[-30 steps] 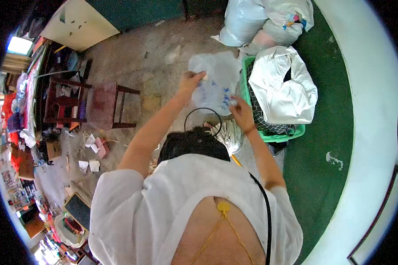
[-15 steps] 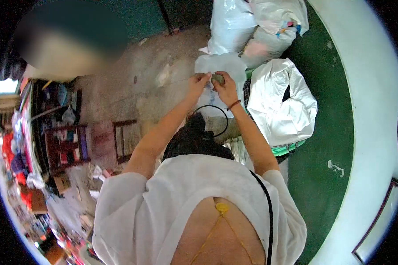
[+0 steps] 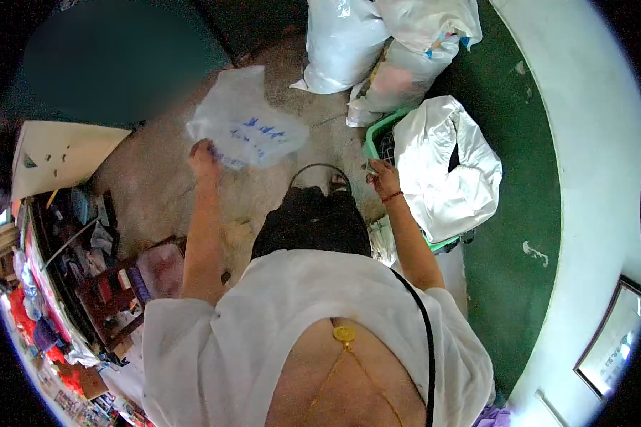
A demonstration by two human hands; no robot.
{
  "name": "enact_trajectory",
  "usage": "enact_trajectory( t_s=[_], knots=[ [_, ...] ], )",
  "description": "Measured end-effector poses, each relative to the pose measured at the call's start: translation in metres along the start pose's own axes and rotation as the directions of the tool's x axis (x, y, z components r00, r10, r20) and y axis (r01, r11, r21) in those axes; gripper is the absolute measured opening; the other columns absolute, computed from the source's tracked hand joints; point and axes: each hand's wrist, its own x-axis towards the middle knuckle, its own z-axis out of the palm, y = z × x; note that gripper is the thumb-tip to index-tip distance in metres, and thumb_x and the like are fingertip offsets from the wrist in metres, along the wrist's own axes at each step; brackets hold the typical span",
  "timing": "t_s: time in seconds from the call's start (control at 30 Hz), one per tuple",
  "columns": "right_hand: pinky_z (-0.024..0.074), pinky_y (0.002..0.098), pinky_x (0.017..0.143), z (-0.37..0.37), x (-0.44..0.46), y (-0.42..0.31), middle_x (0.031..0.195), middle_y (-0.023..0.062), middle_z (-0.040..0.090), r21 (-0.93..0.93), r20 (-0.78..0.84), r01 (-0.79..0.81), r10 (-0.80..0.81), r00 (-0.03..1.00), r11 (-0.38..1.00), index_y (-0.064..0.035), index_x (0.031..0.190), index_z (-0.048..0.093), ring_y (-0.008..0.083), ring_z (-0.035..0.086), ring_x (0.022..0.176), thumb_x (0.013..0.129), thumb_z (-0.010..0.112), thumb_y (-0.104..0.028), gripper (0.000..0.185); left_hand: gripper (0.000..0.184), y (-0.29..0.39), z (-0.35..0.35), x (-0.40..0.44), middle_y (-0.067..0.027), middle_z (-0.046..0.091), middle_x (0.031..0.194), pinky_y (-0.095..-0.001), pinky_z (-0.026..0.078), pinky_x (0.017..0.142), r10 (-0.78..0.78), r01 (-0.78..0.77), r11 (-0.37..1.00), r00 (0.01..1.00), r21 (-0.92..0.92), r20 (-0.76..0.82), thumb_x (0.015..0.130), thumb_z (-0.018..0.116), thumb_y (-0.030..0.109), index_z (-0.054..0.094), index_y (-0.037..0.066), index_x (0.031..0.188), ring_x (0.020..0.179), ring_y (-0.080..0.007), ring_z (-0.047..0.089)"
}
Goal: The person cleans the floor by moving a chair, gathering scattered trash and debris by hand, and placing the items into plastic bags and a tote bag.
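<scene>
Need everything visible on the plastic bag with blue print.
The plastic bag looks thin, whitish and translucent, with blue print too blurred to read. It seems empty, loosely spread and creased, with an uneven outline and a narrower part jutting up at the top. The left hand grips its lower-left edge; the right hand is clear of it. It shows against the bare floor; whether it touches down, I can't tell.

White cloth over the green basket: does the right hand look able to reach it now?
Probably yes. The right hand appears beside the white cloth, with nothing visible between them, and the plastic bag is over at the left hand. Depth is hard to judge.
</scene>
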Motion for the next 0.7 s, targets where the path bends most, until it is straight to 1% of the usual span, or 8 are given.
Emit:
enact_trajectory(
  t_s=[0.2, 0.23, 0.3, 0.37, 0.4, 0.5, 0.67, 0.7],
  knots=[
    [0.0397, 0.0258, 0.043, 0.001, 0.055, -0.025, 0.078, 0.0095, 0.056, 0.09, 0.125, -0.074, 0.062, 0.99, 0.993, 0.0005, 0.089, 0.052, 0.0158, 0.048, 0.051, 0.079, 0.054, -0.013, 0.016, 0.01, -0.013, -0.009, 0.034, -0.0078, 0.053, 0.069, -0.0329, 0.044, 0.058, -0.475, 0.467, 0.853, 0.879, -0.233, 0.025, 0.068, 0.049, 0.007, 0.054, -0.001, 0.072, 0.065, -0.0218, 0.052],
    [0.0388, 0.0266, 0.041, -0.013, 0.069, -0.028, 0.078, 0.0083, 0.055, 0.089, 0.194, -0.113, 0.095, 0.977, 0.99, 0.0001, 0.089, 0.052, 0.0174, 0.049, 0.052, 0.078, 0.055, -0.012, 0.016, 0.007, -0.015, 0.001, 0.024, -0.0067, 0.052, 0.068, -0.0313, 0.043, 0.061, -0.59, 0.536, 0.676, 0.805, -0.506, 0.065, 0.068, 0.05, 0.007, 0.053, 0.002, 0.07, 0.065, -0.021, 0.051],
    [0.0375, 0.0267, 0.04, 0.013, 0.078, -0.049, 0.073, 0.0079, 0.054, 0.004, 0.243, -0.096, 0.092, 0.966, 0.995, -0.0007, 0.09, 0.052, 0.0174, 0.047, 0.049, 0.078, 0.055, -0.015, 0.018, 0.004, 0.019, 0.014, 0.025, -0.0049, 0.052, 0.066, -0.0298, 0.042, 0.063, -0.733, 0.53, 0.359, 0.669, -0.768, 0.119, 0.067, 0.051, 0.009, 0.051, 0.005, 0.066, 0.063, -0.0202, 0.049],
    [0.0388, 0.027, 0.044, 0.005, 0.121, -0.053, 0.073, 0.0069, 0.054, 0.159, 0.549, -0.342, 0.205, 0.811, 0.926, -0.0012, 0.092, 0.052, 0.0176, 0.047, 0.052, 0.078, 0.055, -0.016, 0.021, 0.005, 0.046, 0.016, 0.02, -0.007, 0.051, 0.066, -0.0309, 0.041, 0.061, -0.605, 0.425, 0.451, 0.792, -0.785, 0.081, 0.064, 0.051, 0.009, 0.051, 0.004, 0.063, 0.064, -0.0205, 0.048],
    [0.0401, 0.0267, 0.047, 0.045, 0.098, -0.078, 0.073, 0.0057, 0.053, -0.126, 0.303, -0.113, 0.147, 0.942, 0.986, -0.0015, 0.094, 0.052, 0.0161, 0.047, 0.055, 0.076, 0.058, -0.017, 0.025, 0.005, 0.035, 0.012, 0.025, -0.0066, 0.05, 0.066, -0.0311, 0.041, 0.063, -0.672, 0.452, 0.383, 0.735, -0.806, 0.093, 0.063, 0.049, 0.008, 0.05, 0.004, 0.064, 0.064, -0.0209, 0.048],
    [0.0388, 0.0262, 0.044, 0.102, 0.126, -0.109, 0.071, 0.0061, 0.055, -0.243, 0.314, -0.003, 0.081, 0.946, 0.97, -0.0031, 0.087, 0.055, 0.0142, 0.047, 0.053, 0.077, 0.058, -0.022, 0.021, 0.006, 0.088, 0.024, 0.025, -0.0056, 0.051, 0.069, -0.0319, 0.041, 0.067, -0.599, 0.346, 0.432, 0.8, -0.833, 0.021, 0.063, 0.048, 0.007, 0.051, 0.004, 0.067, 0.068, -0.0214, 0.048],
    [0.0412, 0.024, 0.053, 0.209, 0.137, -0.149, 0.079, 0.003, 0.057, -0.477, 0.62, 0.179, 0.185, 0.763, 0.861, -0.0038, 0.093, 0.055, 0.01, 0.049, 0.066, 0.074, 0.061, -0.021, 0.026, 0.016, 0.127, 0.04, 0.006, -0.003, 0.051, 0.075, -0.0344, 0.039, 0.075, -0.698, 0.283, 0.373, 0.713, -0.884, -0.066, 0.062, 0.048, 0.009, 0.053, 0.006, 0.077, 0.076, -0.0209, 0.047],
    [0.0424, 0.027, 0.057, 0.235, 0.121, -0.147, 0.079, 0.005, 0.056, -0.51, 0.752, 0.418, 0.153, 0.641, 0.752, -0.0029, 0.095, 0.054, 0.0144, 0.051, 0.066, 0.076, 0.058, -0.023, 0.027, 0.02, 0.122, 0.045, -0.003, -0.0024, 0.051, 0.076, -0.0332, 0.039, 0.074, -0.666, 0.249, 0.384, 0.741, -0.889, -0.08, 0.063, 0.049, 0.011, 0.054, 0.007, 0.082, 0.076, -0.0193, 0.047]
  ],
)
